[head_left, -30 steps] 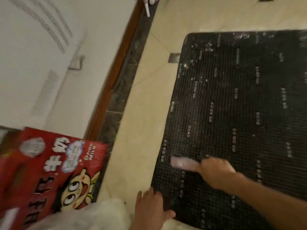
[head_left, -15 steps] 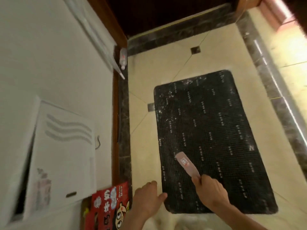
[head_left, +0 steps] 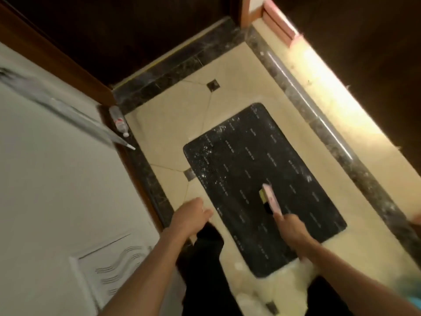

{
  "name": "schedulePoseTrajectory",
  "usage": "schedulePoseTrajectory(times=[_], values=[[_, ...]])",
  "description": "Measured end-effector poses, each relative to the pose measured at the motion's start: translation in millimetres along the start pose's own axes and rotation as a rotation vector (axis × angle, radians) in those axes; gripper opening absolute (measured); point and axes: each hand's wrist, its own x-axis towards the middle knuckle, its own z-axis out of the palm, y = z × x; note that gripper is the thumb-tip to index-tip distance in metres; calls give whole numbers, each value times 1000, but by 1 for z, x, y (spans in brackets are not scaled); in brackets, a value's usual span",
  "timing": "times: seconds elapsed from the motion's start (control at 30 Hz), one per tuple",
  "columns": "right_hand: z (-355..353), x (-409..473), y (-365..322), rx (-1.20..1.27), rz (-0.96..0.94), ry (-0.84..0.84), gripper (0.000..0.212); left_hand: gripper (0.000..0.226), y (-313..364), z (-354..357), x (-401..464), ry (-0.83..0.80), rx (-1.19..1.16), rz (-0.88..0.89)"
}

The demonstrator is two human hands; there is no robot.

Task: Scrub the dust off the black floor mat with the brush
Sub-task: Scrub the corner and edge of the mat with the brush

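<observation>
The black floor mat (head_left: 255,169) lies on the cream tiled floor, with white dust specks thick near its far left corner. My right hand (head_left: 290,229) grips the handle of a pink brush (head_left: 271,199), which points away from me above the middle of the mat, its yellowish bristle side facing left. My left hand (head_left: 191,213) hovers over the floor just left of the mat's near edge, fingers relaxed and holding nothing.
A white wall panel (head_left: 57,179) fills the left side. A plastic bottle (head_left: 119,120) lies at the skirting by a dark doorway. A dark marble border (head_left: 323,133) runs along the floor's right side. My dark trouser leg (head_left: 205,258) is below.
The view has risen and pulled back, so the whole mat shows smaller. The red carton has left the frame. The brush has turned on edge and my left hand has lifted off the mat's edge.
</observation>
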Motion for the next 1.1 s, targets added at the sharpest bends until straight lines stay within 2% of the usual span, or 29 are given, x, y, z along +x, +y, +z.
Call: schedulePoseTrajectory(times=[0.13,0.23,0.37,0.67,0.9,1.1], values=[[13,-28,-44,125,59,8,44,51,3,-60,15,24,47,127],[14,-51,-65,202,64,-5,44,48,6,-91,16,-4,146,187],[7,-69,-69,323,66,58,47,44,15,-115,8,-32,232,229],[7,-82,-38,454,136,100,42,30,56,-116,-11,8,435,348],[17,-88,-19,634,243,86,45,26,102,-113,-2,-118,649,477],[35,-82,-52,804,297,219,50,31,137,-152,45,-206,834,680]])
